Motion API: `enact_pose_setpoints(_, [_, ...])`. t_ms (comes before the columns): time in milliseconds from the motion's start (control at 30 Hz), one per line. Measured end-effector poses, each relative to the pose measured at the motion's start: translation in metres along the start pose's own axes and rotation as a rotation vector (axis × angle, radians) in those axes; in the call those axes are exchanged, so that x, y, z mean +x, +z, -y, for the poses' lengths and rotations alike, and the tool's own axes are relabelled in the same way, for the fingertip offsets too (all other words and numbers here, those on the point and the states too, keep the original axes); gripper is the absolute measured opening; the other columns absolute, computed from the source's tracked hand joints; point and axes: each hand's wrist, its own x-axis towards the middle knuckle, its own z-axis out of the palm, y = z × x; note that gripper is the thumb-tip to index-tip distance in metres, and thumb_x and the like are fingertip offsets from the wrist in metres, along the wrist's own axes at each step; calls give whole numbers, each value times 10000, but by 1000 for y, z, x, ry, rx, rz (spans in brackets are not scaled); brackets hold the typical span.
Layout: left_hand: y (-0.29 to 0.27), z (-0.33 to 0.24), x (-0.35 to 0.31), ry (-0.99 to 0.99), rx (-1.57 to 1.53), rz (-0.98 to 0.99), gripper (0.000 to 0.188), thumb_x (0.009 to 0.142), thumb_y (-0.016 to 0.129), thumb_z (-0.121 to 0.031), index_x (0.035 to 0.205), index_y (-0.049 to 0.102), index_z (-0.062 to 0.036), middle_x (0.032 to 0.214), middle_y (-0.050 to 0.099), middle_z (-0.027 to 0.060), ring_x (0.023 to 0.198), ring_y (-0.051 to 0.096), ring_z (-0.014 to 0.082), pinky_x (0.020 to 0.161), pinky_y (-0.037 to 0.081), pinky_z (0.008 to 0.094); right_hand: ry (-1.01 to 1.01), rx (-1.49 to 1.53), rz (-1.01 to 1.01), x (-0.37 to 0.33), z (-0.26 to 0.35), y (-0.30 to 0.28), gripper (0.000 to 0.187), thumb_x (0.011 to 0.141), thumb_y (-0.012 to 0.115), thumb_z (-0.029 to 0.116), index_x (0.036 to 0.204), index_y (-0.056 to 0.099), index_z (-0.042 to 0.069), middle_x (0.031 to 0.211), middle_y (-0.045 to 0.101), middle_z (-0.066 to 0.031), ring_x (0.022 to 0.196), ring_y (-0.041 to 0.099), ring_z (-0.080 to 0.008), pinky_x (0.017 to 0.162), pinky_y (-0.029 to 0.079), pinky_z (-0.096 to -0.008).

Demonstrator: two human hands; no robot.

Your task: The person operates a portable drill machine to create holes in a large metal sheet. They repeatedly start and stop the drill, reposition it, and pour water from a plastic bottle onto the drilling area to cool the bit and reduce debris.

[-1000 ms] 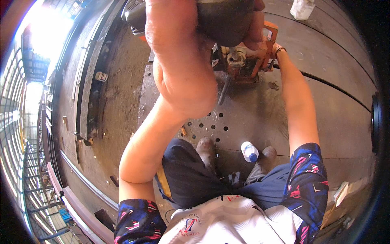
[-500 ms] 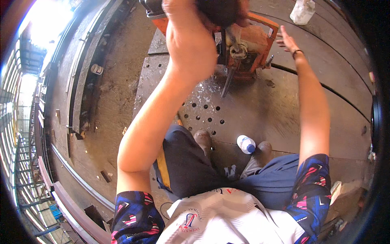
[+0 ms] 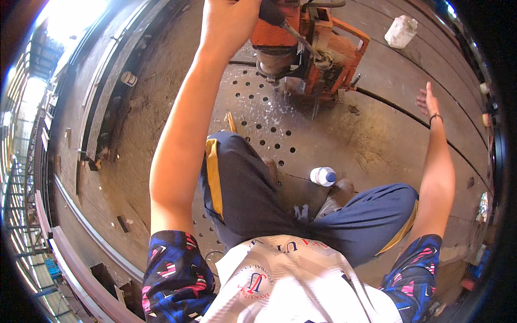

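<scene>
Right hand (image 3: pixel 428 102) has swung outward to 2 o'clock, fingers loosely spread; left hand (image 3: pixel 232 22), 12 o'clock, touches black handle (image 3: pixel 272 13), grip can't be told.

The person's 2 arms reach forward, well apart, both slightly bent at the elbow. The left arm (image 3: pixel 180 118) rises to the left grip (image 3: pixel 231 22), seen from its back, most of its fingers cut off by the view's upper rim. The right arm (image 3: pixel 437 177) stretches out sideways; beyond the right wrist (image 3: pixel 437 124), the right grip (image 3: pixel 429 102) hangs empty, fingers extended forward. The 2 knees are bent and spread.
</scene>
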Motion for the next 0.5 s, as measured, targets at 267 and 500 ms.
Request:
enact_pose_setpoints(267, [-38,20,-16,6,170,34,387,1036,505,-282,878,661,35,757,695,91,726,694,174,739,537,309,121,-143,281,-54,-38,17,830,903,499,724,1439,506,90,1302,636,-165,1127,640,-268,966,455,-466])
enact_pose_setpoints(500, [-46,39,-27,-4,10,2,400,1048,474,-303,904,659,21,796,717,110,756,700,188,747,533,315,150,-46,239,-46,-51,9,757,928,545,641,1451,484,97,1342,617,-150,1152,629,-258,983,444,-432])
